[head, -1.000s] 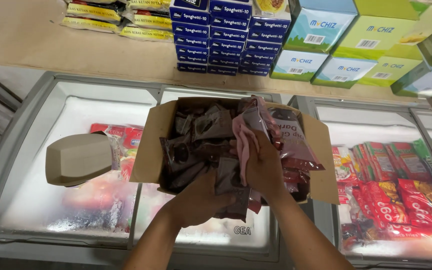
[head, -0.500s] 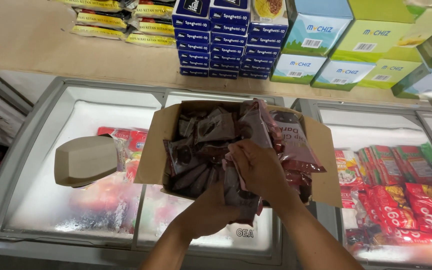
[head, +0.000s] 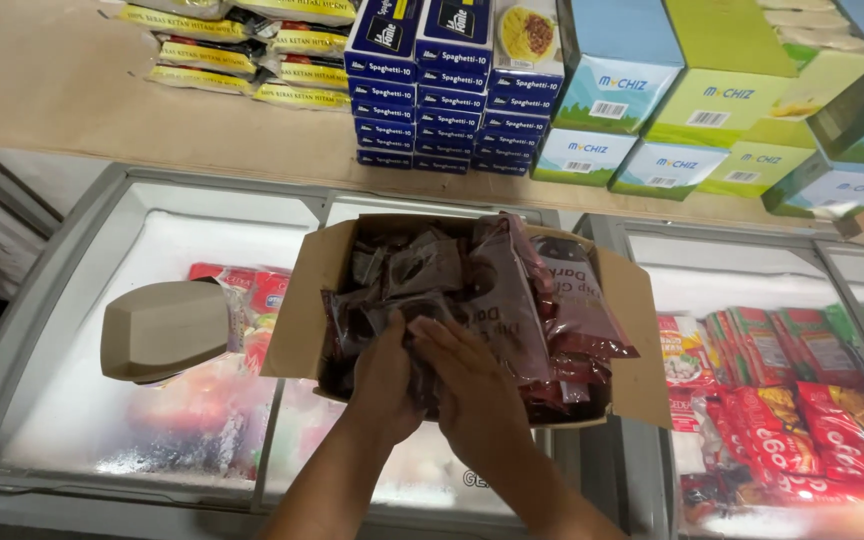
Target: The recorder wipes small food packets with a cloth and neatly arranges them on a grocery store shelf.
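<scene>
Whereas a second ago a pink-edged pouch was being lifted high above the box by the right hand (head: 472, 395), both hands are now being pressed low into the near side of the cardboard box (head: 302, 310), among the dark brown pouches (head: 422, 270). The left hand (head: 384, 375) is being curled around a bunch of pouches, its grip narrow and closed on them. The right hand is being laid palm down over the same bunch, fingers spread and bent, touching the left. Both forearms are being angled up from the bottom edge. The box is being rested on the glass freezer lid (head: 192, 240), with a beige box flap (head: 164, 328) lying just beside it.
</scene>
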